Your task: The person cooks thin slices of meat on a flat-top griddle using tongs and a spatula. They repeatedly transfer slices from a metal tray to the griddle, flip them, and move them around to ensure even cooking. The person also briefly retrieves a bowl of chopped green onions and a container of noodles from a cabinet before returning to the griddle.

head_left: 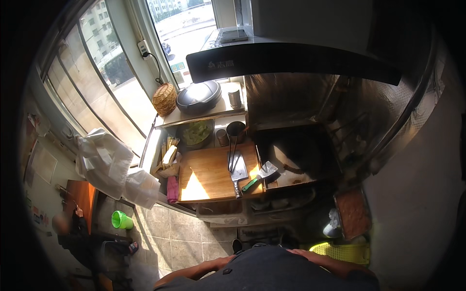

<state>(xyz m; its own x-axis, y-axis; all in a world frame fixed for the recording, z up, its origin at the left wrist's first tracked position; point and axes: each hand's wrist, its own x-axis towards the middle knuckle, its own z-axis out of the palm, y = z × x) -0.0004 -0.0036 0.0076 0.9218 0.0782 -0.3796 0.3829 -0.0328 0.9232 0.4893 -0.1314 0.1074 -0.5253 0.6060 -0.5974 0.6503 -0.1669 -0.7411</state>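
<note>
My left hand (pixel 222 262) and my right hand (pixel 303 254) rest against the front of my dark shirt, low in the head view. Their fingers are too hidden to make out, and I see nothing held. Ahead of me is a wooden cutting board (pixel 213 167). On it lie a broad-bladed cleaver (pixel 238 167), a pair of dark tongs (pixel 233 153) leaning across the blade, and a scraper (pixel 266 170) with a green handle at the board's right edge. Right of the board is a dark flat griddle (pixel 306 150), partly in shadow.
Behind the board stand a bowl of green leaves (pixel 196 133), a dark pot (pixel 236 129), a lidded cooker (pixel 200 95) and a wicker basket (pixel 164 98). White plastic bags (pixel 107 155) hang left. A seated person (pixel 80 237), a green bin (pixel 122 220), and a yellow crate (pixel 347 253) are lower down.
</note>
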